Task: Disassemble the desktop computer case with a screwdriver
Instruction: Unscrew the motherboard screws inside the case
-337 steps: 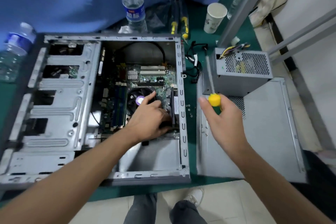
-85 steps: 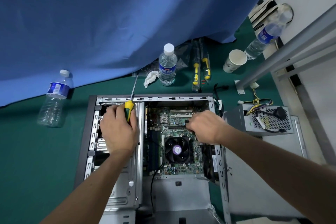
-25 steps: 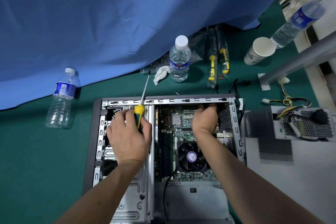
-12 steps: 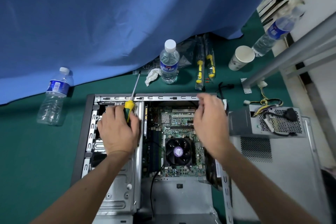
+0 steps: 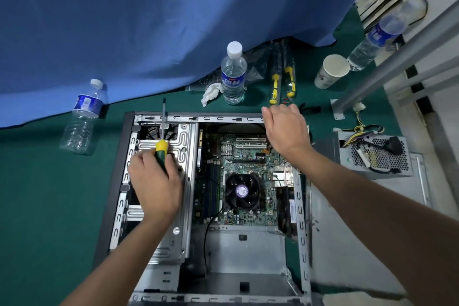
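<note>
The desktop computer case [image 5: 301, 206] lies open on its side on the green table [image 5: 49, 194], so I look straight down on the motherboard [image 5: 248, 164]. My left hand [image 5: 156, 181] grips the screwdriver [image 5: 161, 146] by its green and yellow handle, shaft pointing away from me over the drive cage [image 5: 185, 144], I think only to keep it ready. My right hand [image 5: 285, 129] is empty, fingers relaxed, above the far right corner of the case.
</note>
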Demonstrator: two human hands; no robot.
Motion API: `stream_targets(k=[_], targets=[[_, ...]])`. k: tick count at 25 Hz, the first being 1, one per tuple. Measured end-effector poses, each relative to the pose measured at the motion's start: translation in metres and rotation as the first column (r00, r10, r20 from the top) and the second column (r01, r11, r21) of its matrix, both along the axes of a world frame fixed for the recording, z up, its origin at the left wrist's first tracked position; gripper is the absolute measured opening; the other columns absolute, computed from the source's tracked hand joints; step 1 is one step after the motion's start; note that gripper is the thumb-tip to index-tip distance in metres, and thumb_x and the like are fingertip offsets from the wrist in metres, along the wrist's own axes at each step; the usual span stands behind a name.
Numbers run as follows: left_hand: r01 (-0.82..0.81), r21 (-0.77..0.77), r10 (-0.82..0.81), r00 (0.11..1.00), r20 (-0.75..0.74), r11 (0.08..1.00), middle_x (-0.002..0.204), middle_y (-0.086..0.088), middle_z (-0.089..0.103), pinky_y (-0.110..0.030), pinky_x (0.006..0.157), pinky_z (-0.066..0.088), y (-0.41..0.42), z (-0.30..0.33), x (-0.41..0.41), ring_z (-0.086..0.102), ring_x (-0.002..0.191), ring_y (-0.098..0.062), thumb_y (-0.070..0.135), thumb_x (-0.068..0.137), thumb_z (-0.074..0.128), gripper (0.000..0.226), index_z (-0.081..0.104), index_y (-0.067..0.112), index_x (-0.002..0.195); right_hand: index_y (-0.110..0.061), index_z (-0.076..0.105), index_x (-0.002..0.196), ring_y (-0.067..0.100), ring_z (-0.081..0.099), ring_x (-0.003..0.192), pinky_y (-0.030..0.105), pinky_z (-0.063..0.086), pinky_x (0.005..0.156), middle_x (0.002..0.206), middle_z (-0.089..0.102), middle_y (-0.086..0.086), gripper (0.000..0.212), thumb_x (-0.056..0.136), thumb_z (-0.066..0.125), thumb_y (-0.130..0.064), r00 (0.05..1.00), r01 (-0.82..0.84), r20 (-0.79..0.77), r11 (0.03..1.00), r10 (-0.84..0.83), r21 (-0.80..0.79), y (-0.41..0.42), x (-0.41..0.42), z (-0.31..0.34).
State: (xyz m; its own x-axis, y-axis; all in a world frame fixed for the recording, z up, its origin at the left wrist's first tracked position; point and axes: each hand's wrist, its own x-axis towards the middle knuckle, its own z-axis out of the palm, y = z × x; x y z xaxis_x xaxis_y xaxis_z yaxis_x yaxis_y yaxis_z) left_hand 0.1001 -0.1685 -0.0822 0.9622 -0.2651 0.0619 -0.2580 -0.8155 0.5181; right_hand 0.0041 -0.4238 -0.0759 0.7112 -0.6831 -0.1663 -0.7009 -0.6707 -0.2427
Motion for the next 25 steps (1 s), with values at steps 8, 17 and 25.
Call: stream_targets(k=[8, 17, 25], targets=[[0.046, 0.211, -0.049, 0.999, 0.005, 0.976, 0.126, -0.033, 0.045, -0.057, 0.094, 0.034, 0.003, 0.016, -0.004, 0.040, 0.115, -0.048, 0.023, 0.095, 0.061, 0.048, 0.047, -0.011, 0.126, -0.007, 0.065, 0.098, 0.031, 0.051, 0.101, 0.046, 0.044, 0.088, 0.100, 0.066, 0.012, 0.055, 0.105, 0.023, -0.041, 0.998, 0.014, 0.060, 1.000, -0.014, -0.006, 0.002, -0.001, 0.000], [0.465, 0.031, -0.461, 0.882, -0.098, 0.885, 0.126, -0.013, 0.051, -0.031, 0.100, 0.035, -0.073, 0.004, -0.068, 0.048, 0.116, -0.028, 0.017, 0.095, 0.052, 0.039, 0.053, 0.003, 0.132, -0.008, 0.065, 0.097, 0.030, 0.051, 0.101, 0.045, 0.044, 0.085, 0.099, 0.066, 0.012, 0.052, 0.105, 0.025, -0.041, 0.998, 0.019, 0.067, 1.000, -0.018, -0.012, 0.001, -0.002, -0.004], [0.053, 0.034, -0.026, 0.832, -0.555, 0.998, 0.134, -0.028, 0.048, -0.039, 0.095, 0.039, -0.125, -0.058, -0.028, 0.049, 0.120, -0.043, 0.022, 0.103, 0.040, 0.043, 0.037, -0.003, 0.138, -0.009, 0.064, 0.097, 0.028, 0.049, 0.101, 0.043, 0.041, 0.085, 0.099, 0.065, 0.011, 0.052, 0.105, 0.025, -0.041, 0.997, 0.018, 0.072, 1.000, -0.017, -0.007, -0.001, -0.002, -0.007]])
